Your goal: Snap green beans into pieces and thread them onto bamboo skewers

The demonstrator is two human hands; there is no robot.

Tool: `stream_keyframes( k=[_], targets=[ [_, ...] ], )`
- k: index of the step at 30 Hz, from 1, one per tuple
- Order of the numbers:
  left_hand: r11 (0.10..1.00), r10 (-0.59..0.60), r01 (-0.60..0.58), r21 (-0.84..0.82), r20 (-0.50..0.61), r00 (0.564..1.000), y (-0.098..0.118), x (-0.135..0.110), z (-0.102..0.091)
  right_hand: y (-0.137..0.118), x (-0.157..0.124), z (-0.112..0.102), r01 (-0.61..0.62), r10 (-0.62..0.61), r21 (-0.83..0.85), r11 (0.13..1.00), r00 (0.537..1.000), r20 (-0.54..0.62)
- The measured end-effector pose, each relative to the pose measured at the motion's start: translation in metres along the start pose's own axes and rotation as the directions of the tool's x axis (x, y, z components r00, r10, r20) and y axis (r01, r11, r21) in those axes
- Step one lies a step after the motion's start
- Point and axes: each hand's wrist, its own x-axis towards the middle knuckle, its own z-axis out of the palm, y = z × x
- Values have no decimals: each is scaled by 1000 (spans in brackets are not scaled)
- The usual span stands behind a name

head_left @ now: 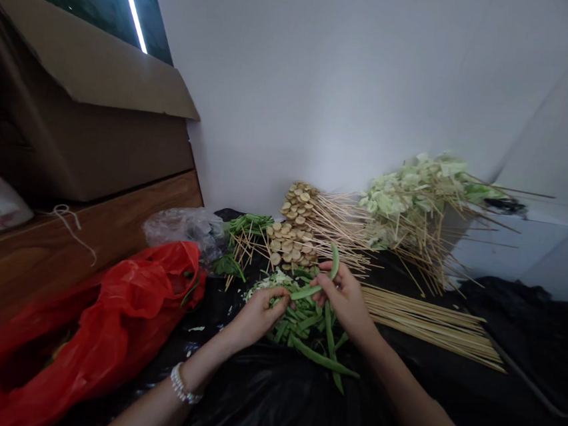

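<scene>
Between my two hands is a long flat green bean (312, 291). My left hand (264, 310), with a beaded bracelet at the wrist, pinches its left end. My right hand (342, 297) is closed around the bean's other part, and a curved green piece (334, 261) sticks up past the fingers. Whether that piece belongs to the same bean I cannot tell. Directly below lies a pile of green beans (298, 325), mostly short pieces, with a few long whole pods (323, 360) on the near side.
Behind the pile are skewers of pale round slices (292, 237) and skewered cabbage leaves (406, 195). Bare wooden skewers (434, 324) lie at right. A red plastic bag (124, 308), a clear bag (187, 227) and skewered greens (250, 224) are on the left, beside a cardboard box (94, 141).
</scene>
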Motion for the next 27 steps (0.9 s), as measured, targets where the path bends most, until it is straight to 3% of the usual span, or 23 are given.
stream_keyframes(
  k=[3,9,17,20,23,25,27],
  targets=[
    [963,148,-125,239,-81,986,-1,-1,1,6,-2,8,-83,79,64,995,996,51],
    [840,291,-240,487,-29,956,-6,-7,1,11,-5,11,-138,139,70,988,990,-4],
    [749,260,-190,635,-18,965,-2,-7,-1,12,-8,13,-78,81,-74,994,996,32],
    [749,258,-274,603,116,959,1,-9,1,9,-8,11,-50,54,-106,993,998,37],
    [752,236,-327,572,228,944,0,-9,1,1,-8,7,-94,104,-85,992,986,133],
    [761,217,-280,585,177,960,-3,-7,-3,-5,-10,6,-149,154,-41,988,956,249],
    [783,208,-186,593,32,978,-7,-4,-10,-9,-11,5,-189,181,-8,982,928,327]
  ],
)
